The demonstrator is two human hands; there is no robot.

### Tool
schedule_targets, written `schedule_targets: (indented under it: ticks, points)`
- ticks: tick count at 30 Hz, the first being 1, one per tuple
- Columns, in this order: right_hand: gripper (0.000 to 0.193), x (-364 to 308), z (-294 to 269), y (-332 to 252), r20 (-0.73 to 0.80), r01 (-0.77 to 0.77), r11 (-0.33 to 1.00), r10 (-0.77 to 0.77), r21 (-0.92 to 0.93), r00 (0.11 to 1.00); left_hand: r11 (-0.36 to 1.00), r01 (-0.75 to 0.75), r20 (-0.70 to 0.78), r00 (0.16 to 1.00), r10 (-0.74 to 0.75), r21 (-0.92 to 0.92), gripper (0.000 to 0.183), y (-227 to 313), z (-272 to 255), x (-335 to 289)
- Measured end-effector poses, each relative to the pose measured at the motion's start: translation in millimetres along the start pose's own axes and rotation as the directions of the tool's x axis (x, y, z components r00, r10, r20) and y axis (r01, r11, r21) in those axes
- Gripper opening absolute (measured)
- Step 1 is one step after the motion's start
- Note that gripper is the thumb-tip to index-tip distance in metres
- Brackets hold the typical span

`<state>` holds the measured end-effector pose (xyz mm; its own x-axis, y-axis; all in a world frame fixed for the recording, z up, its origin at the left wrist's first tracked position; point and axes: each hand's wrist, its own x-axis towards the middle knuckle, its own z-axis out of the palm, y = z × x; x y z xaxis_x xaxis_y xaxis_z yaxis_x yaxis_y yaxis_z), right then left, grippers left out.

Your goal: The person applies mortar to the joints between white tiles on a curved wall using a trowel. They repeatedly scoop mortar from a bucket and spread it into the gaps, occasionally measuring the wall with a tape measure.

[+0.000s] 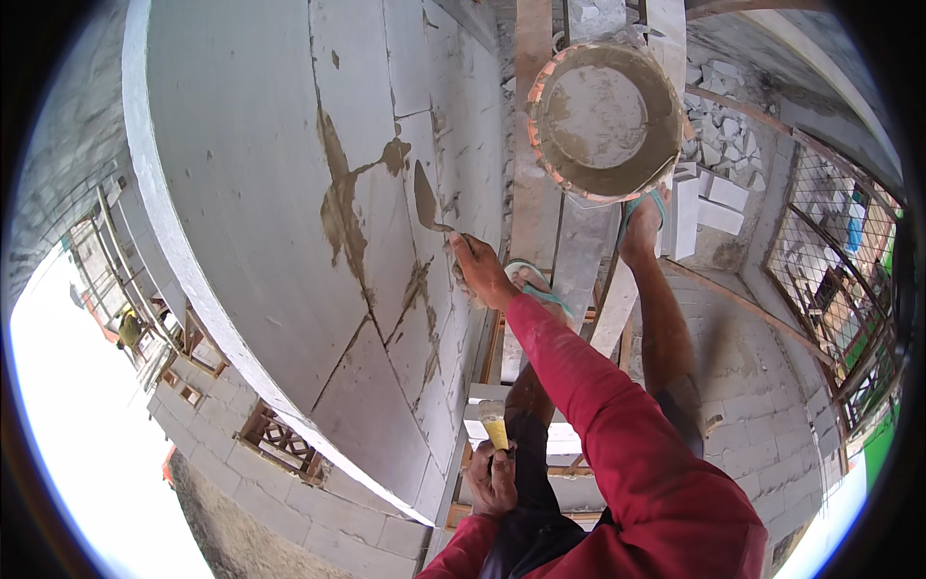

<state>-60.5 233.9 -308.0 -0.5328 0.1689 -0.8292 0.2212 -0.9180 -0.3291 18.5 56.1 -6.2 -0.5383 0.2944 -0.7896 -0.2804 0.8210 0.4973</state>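
My right hand (477,268) is closed around the handle of a pointed trowel (424,197). The trowel's blade lies close to the pale block wall (260,193); whether it touches cannot be told. Wet grey mortar (340,207) is smeared along the block joints just left of the blade. Lower down, near my legs, my left hand (493,482) grips a yellow tool (493,425) with a flared, pale end; its exact kind is unclear. An orange-rimmed bucket (603,121), coated inside with mortar, stands beyond my right hand.
Wooden planks (535,125) run under the bucket and my feet in teal flip-flops (529,277). Broken block rubble (719,125) and white block pieces (719,203) lie at the right. A wire-mesh opening (834,251) is farther right. Another person (128,330) shows far left.
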Motion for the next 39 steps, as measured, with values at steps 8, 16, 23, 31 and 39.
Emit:
schedule_targets:
  ticks: [8,16,23,31,39]
  points:
    - [0.047,58,-4,-52,0.011,0.058,0.998,-0.058,-0.013,0.998,0.994,-0.075,0.002,0.997,0.075,0.083,0.038,3,0,3]
    - [0.054,24,-12,-32,-0.002,0.272,0.837,-0.310,-0.474,0.951,0.969,-0.175,0.020,0.985,0.174,0.175,0.030,2,-2,3]
    - [0.045,46,21,3,-0.194,0.445,0.642,-0.679,-0.624,0.708,0.985,-0.132,0.023,0.991,0.131,0.108,0.028,-4,-2,2]
    - [0.042,-19,25,33,-0.141,0.126,0.975,-0.153,-0.182,0.978,0.999,-0.048,0.023,0.999,0.047,0.023,0.040,-3,-2,0]
    - [0.045,22,29,-32,-0.092,0.082,0.979,-0.101,-0.187,0.991,0.999,-0.052,0.015,0.999,0.052,-0.017,0.041,-12,-3,-8]
